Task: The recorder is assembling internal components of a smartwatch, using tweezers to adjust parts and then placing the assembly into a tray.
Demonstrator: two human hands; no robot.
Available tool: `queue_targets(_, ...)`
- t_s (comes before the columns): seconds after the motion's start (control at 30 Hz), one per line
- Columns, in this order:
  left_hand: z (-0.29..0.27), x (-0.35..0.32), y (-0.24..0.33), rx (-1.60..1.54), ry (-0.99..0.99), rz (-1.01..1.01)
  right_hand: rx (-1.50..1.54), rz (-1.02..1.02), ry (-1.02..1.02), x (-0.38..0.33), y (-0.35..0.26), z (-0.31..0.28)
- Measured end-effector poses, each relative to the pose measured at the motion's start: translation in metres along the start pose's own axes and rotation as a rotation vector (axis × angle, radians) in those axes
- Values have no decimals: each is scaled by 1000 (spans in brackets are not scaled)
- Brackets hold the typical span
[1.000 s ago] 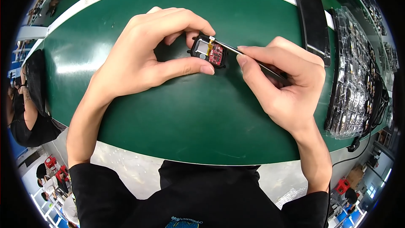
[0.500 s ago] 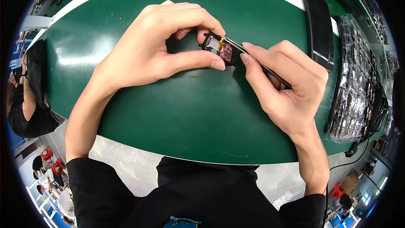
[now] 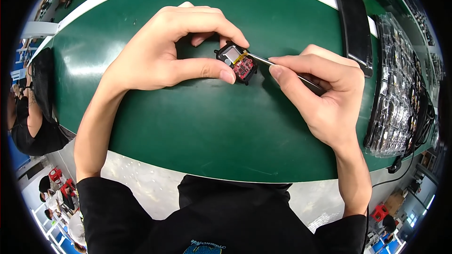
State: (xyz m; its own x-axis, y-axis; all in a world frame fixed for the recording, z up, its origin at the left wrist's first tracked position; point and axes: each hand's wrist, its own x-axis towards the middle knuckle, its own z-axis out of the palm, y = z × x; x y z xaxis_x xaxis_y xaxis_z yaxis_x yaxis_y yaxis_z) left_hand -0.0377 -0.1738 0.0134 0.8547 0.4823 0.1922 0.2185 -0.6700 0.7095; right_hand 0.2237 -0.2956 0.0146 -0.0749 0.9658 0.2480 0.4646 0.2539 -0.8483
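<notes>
Between the thumb and fingers of my left hand (image 3: pixel 176 49) is a small black device housing (image 3: pixel 253 71), its inside facing up. A red circuit board (image 3: pixel 244 67), a silvery rectangular part (image 3: pixel 231 55) and a strip of yellow tape (image 3: pixel 241 58) show within it. My right hand (image 3: pixel 325 84) pinches thin metal tweezers (image 3: pixel 261 59) like a pen. Their tip meets the housing's edge by the yellow tape; whether it grips anything there is too small to tell.
Stacked clear plastic trays (image 3: pixel 393 89) with small parts stand at the right, cables beside them. A black flat case (image 3: pixel 352 30) lies at the far right of the green table (image 3: pixel 212 131). Another person (image 3: pixel 35 117) sits at the left, next to a black mesh object (image 3: pixel 42 82).
The housing has turned clockwise and shifted slightly left with my left hand. The tweezers now lie flatter, their tip still at the housing's edge near the yellow tape.
</notes>
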Motion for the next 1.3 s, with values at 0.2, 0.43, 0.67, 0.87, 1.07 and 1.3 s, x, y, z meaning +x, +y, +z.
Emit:
queue_targets(0.2,0,1,4,38,-5,-1,-54,-30,-30,1,-1,-1)
queue_targets(0.43,5,2,4,5,30,29,-27,-15,-11,2,1,2)
queue_targets(0.67,5,5,4,27,18,91,-51,-43,-10,1,1,1)
queue_targets(0.87,6,1,3,4,18,64,-1,-11,6,2,3,4)
queue_targets(1.07,5,3,3,4,18,63,-44,-24,-29,0,1,-1)
queue_targets(1.3,4,4,3,26,8,76,-21,-50,-24,2,3,3)
